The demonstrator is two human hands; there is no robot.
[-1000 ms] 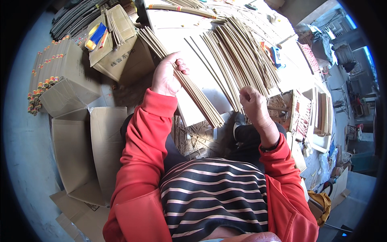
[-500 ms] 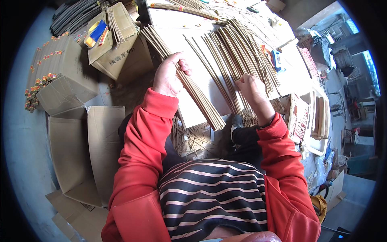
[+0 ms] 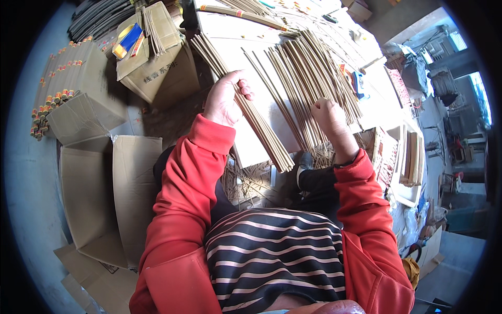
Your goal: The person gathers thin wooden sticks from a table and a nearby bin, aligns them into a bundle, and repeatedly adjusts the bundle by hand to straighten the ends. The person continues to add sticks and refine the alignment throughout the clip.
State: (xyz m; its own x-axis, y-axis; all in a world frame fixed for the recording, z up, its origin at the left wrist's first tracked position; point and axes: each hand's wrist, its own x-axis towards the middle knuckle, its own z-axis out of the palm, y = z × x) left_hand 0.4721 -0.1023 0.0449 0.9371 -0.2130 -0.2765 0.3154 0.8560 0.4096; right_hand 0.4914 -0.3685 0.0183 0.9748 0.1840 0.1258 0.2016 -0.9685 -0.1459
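Note:
My left hand [image 3: 224, 99] is closed around a slanting bundle of brown incense sticks [image 3: 265, 137], gripping it above its middle. The bundle's lower end hangs past the near edge of the white table [image 3: 227, 29]. My right hand [image 3: 330, 115] is curled over the near part of a wide, loose row of incense sticks [image 3: 306, 68] spread on the table. Its fingers are closed, and whether a stick is pinched in them is hidden. A few sticks lie slightly apart at the row's left side.
An open carton [image 3: 89, 196] stands at left. Behind it are a closed carton [image 3: 162, 78] and stacked wrapped stick bundles [image 3: 65, 78]. Broken sticks [image 3: 248, 183] lie beneath the table's near edge. A blue-and-white object [image 3: 359, 85] sits beside the row; a crate [image 3: 384, 154] stands at right.
Both hands keep almost the same pose. The left hand and its bundle have shifted very slightly right and down in the picture, while the view itself has moved a little.

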